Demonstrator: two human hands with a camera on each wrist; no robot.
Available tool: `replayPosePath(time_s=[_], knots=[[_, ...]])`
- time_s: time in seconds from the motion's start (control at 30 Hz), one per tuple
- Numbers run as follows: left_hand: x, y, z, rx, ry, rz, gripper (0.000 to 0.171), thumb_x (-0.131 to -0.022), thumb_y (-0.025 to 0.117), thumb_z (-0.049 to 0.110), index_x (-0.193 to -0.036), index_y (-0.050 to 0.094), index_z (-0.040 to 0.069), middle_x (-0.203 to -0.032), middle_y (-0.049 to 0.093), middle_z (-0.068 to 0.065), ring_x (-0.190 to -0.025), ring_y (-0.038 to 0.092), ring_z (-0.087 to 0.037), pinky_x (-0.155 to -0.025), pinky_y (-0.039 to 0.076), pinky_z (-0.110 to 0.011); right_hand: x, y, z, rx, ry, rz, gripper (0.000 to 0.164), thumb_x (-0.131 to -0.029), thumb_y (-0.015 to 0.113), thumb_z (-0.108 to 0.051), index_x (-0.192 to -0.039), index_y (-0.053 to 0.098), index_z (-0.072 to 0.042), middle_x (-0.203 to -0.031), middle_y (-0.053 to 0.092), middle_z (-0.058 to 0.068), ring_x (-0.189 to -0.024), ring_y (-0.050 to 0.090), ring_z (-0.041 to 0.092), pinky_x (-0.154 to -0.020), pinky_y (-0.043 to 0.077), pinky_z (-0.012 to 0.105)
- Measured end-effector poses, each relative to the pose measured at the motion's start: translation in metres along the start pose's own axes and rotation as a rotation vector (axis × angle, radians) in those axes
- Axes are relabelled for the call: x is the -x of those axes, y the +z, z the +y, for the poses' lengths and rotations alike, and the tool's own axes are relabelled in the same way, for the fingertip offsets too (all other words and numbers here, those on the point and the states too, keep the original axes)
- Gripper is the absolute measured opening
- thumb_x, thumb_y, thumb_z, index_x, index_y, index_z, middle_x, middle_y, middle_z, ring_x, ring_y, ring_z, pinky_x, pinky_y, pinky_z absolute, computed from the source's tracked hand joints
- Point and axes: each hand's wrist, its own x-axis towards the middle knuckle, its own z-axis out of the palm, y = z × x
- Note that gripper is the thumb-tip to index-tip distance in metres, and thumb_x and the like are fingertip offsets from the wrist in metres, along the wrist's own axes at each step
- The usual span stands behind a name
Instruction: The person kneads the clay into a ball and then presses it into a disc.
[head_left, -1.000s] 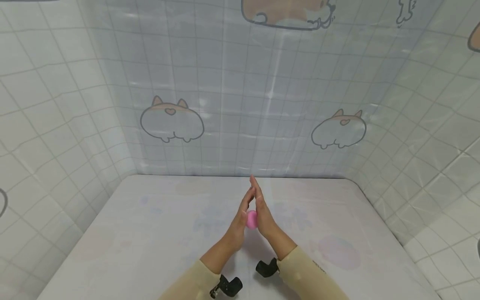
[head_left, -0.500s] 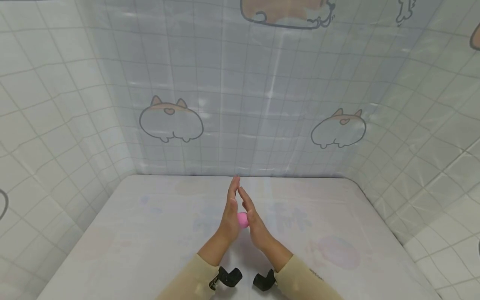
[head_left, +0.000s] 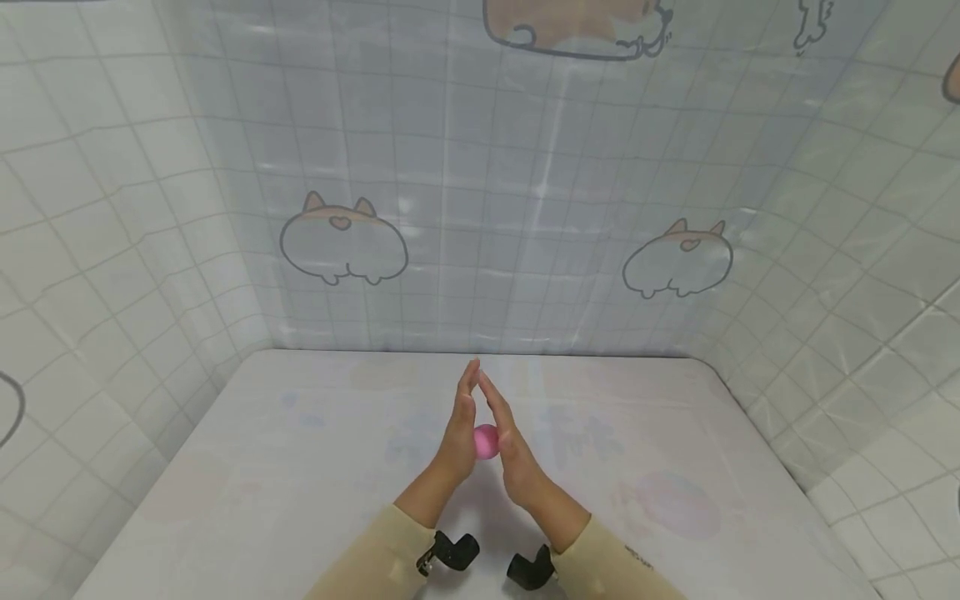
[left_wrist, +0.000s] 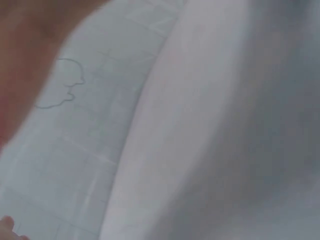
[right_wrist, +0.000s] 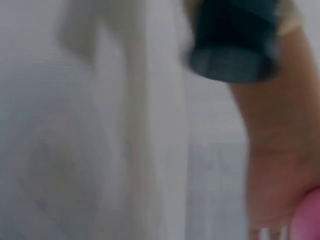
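Observation:
A small pink ball (head_left: 486, 442) sits between my two palms in the head view. My left hand (head_left: 456, 442) presses it from the left with fingers straight and pointing away from me. From the other side my right hand (head_left: 520, 462) presses it, its fingers straight too. The fingertips lean together into a peak, the left ones slightly farther forward. At the lower right of the right wrist view, the pink ball (right_wrist: 307, 220) shows in part against a palm. Blurred skin fills the upper left corner of the left wrist view.
Below the hands lies a white tabletop (head_left: 300, 467) with faint pastel prints. Grid-patterned sheeting (head_left: 480, 208) with cartoon dog drawings stands behind it and at both sides. A black wrist camera (head_left: 456, 552) sits at the left cuff, another black camera (head_left: 530, 568) at the right.
Both hands and the ball have shifted a little left. The left hand has slid forward past the right, whose fingertips led a second ago. Over the last half second little has moved.

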Motion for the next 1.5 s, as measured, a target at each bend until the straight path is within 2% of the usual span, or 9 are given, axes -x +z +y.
replayPosePath(time_s=[0.13,0.23,0.43,0.6,0.83,0.97,1.13,1.33,1.5], knots=[[0.007,0.006,-0.007,-0.055,-0.058,-0.062,0.079,-0.102,0.014,0.066,-0.162,0.006,0.016,-0.166,0.011,-0.013,-0.151,0.011,-0.037,-0.111,0.011,-0.073,-0.004,-0.006,-0.003,-0.009,0.055,0.031,0.083,-0.103,0.008,-0.064,-0.160,0.008,-0.003,-0.166,0.009,0.019,-0.153,0.007,0.024,-0.116,0.007,0.064],[0.011,0.009,-0.010,-0.082,-0.056,-0.101,0.077,-0.103,0.014,0.065,-0.162,0.006,0.018,-0.167,0.008,-0.011,-0.151,0.011,-0.037,-0.109,0.012,-0.075,-0.008,-0.010,-0.004,0.013,0.115,0.050,0.083,-0.101,0.007,-0.067,-0.161,0.009,-0.009,-0.167,0.009,0.013,-0.153,0.007,0.026,-0.112,0.007,0.072],[0.016,0.012,-0.010,-0.067,-0.015,-0.167,0.074,-0.103,0.011,0.064,-0.162,0.004,0.021,-0.168,0.006,-0.004,-0.150,0.015,-0.035,-0.109,0.018,-0.074,-0.016,-0.017,0.003,0.024,0.212,0.087,0.083,-0.099,0.008,-0.071,-0.162,0.010,-0.017,-0.168,0.009,0.007,-0.153,0.006,0.029,-0.113,0.005,0.071],[0.018,0.012,-0.006,0.005,0.027,-0.202,0.073,-0.103,0.008,0.064,-0.162,0.003,0.022,-0.168,0.004,-0.004,-0.150,0.014,-0.037,-0.109,0.015,-0.074,-0.018,-0.020,0.017,0.058,0.269,0.098,0.082,-0.098,0.007,-0.072,-0.162,0.010,-0.020,-0.168,0.009,0.004,-0.153,0.006,0.027,-0.113,0.006,0.070],[0.017,0.013,0.005,0.021,0.196,-0.174,0.074,-0.106,0.007,0.057,-0.161,0.003,0.007,-0.167,0.002,-0.015,-0.150,0.009,-0.041,-0.109,0.005,-0.075,-0.010,-0.017,0.035,0.004,0.371,0.062,0.079,-0.100,0.009,-0.070,-0.163,0.007,-0.021,-0.168,0.005,0.000,-0.152,0.005,0.029,-0.114,0.004,0.069],[0.014,0.013,0.010,-0.003,0.244,-0.126,0.079,-0.105,0.008,0.059,-0.160,0.004,0.003,-0.167,0.001,-0.017,-0.151,0.003,-0.038,-0.111,0.002,-0.072,-0.005,-0.013,0.039,-0.060,0.338,0.047,0.080,-0.101,0.010,-0.068,-0.162,0.003,-0.018,-0.168,0.003,0.005,-0.153,0.001,0.029,-0.117,0.003,0.064],[0.010,0.011,0.011,-0.048,0.205,-0.049,0.083,-0.102,0.010,0.066,-0.161,0.007,0.008,-0.167,0.002,-0.010,-0.152,0.000,-0.033,-0.113,0.005,-0.070,-0.002,-0.005,0.036,-0.077,0.209,0.039,0.076,-0.104,0.009,-0.063,-0.162,0.001,-0.014,-0.168,0.005,0.010,-0.152,0.004,0.031,-0.117,0.007,0.061],[0.008,0.012,0.007,-0.114,0.167,-0.011,0.080,-0.103,0.012,0.065,-0.161,0.009,0.010,-0.167,0.006,-0.009,-0.153,0.004,-0.031,-0.114,0.007,-0.068,-0.002,0.001,0.025,-0.017,0.081,0.095,0.076,-0.106,0.010,-0.058,-0.160,0.000,-0.006,-0.167,0.004,0.015,-0.152,0.007,0.034,-0.121,0.010,0.034],[0.009,0.012,0.003,-0.113,0.120,-0.049,0.076,-0.104,0.012,0.062,-0.161,0.011,0.011,-0.166,0.011,-0.012,-0.150,0.016,-0.036,-0.112,0.014,-0.071,-0.007,-0.003,0.012,0.009,0.110,0.137,0.081,-0.103,0.010,-0.064,-0.161,0.002,-0.009,-0.167,0.005,0.012,-0.152,0.006,0.033,-0.120,0.009,0.056]])
